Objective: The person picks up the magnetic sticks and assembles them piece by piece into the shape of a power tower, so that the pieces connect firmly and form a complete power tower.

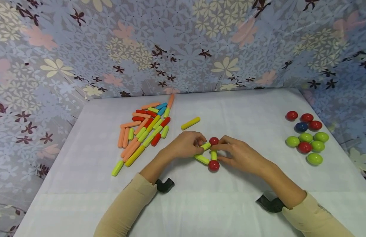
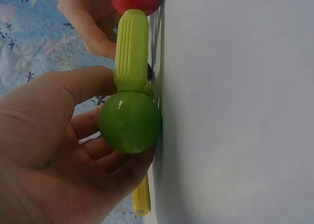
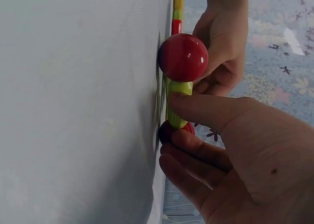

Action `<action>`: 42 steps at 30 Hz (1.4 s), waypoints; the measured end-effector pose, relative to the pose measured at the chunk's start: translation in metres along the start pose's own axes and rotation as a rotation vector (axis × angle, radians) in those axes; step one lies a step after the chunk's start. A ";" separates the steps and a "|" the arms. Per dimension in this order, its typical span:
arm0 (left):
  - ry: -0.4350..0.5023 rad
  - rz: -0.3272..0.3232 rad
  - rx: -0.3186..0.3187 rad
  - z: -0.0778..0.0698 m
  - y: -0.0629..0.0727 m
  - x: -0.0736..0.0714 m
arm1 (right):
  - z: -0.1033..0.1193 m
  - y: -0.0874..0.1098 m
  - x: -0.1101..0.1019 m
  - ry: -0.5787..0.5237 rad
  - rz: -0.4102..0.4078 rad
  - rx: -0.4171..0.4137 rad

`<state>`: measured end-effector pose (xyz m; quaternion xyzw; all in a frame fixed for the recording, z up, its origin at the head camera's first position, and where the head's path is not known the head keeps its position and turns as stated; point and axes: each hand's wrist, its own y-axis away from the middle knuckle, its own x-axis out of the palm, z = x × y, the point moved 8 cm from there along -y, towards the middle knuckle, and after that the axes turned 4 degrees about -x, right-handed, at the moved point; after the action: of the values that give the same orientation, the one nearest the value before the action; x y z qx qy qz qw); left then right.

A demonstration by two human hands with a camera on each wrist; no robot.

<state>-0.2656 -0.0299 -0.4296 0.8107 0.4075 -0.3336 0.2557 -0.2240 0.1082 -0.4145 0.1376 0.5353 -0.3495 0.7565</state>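
Three light-green rods and balls make a small triangle on the table. The near red ball (image 1: 213,165) and far red ball (image 1: 214,141) are joined by a green rod (image 1: 214,155). My left hand (image 1: 187,144) curls its fingers around a green ball (image 2: 130,122) at the left corner, which it hides in the head view. From that ball another green rod (image 2: 131,52) runs to a red ball. My right hand (image 1: 242,156) has its thumb across the rod between the red balls, gripping it, with its fingers beside the far red ball.
A yellow rod (image 1: 190,123) lies alone beyond my left hand. Farther left is a pile of orange, red, green, yellow and blue rods (image 1: 141,131). On the right lie several green balls (image 1: 314,159), several red balls (image 1: 292,115) and a blue ball (image 1: 301,127). A flowered cloth stands behind the table (image 1: 245,108).
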 end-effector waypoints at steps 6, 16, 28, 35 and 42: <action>-0.059 0.064 -0.013 0.004 0.004 -0.002 | 0.000 -0.001 0.000 0.015 -0.002 0.001; -0.085 0.272 -0.083 0.013 0.022 -0.007 | -0.010 0.004 -0.007 -0.087 -0.129 0.107; -0.049 0.189 -0.060 0.008 0.016 -0.007 | -0.023 0.002 -0.005 -0.199 -0.125 0.150; -0.037 0.171 -0.047 0.009 0.016 -0.009 | -0.025 0.003 -0.002 -0.276 -0.108 0.183; -0.040 0.187 -0.065 0.012 0.018 -0.010 | -0.019 0.002 0.003 -0.327 -0.042 0.208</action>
<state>-0.2587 -0.0528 -0.4268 0.8298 0.3353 -0.3109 0.3199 -0.2356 0.1195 -0.4252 0.1448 0.3690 -0.4364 0.8077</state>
